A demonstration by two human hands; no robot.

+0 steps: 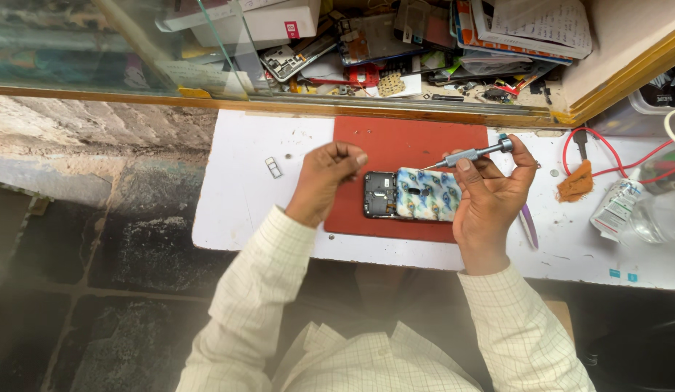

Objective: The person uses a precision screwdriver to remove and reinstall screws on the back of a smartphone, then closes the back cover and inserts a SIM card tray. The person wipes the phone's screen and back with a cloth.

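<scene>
1 opened smartphone (412, 194), 1 precision screwdriver (472, 154), 2 hands over 1 red mat (395, 149).
Phone lies flat on the mat, long axis left-right, bare end left. Right hand (493, 196) grasps the screwdriver, tip pointing left; left hand (324, 178) is pinched closed, contents indiscernible. 1 white glue bottle (615, 210) sits far right.

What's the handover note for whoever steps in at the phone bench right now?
Right hand: grips a small grey precision screwdriver, tip angled down toward the phone.
Left hand: fingers pinched together just left of the phone, above the red mat; whether it holds anything is too small to tell.
Phone: lies on the red mat, dark inner end exposed on the left, patterned back cover over the rest.
Small tray part lies on the white board, left of the mat.
Done: one end opened. Left: cover remains on.
</scene>
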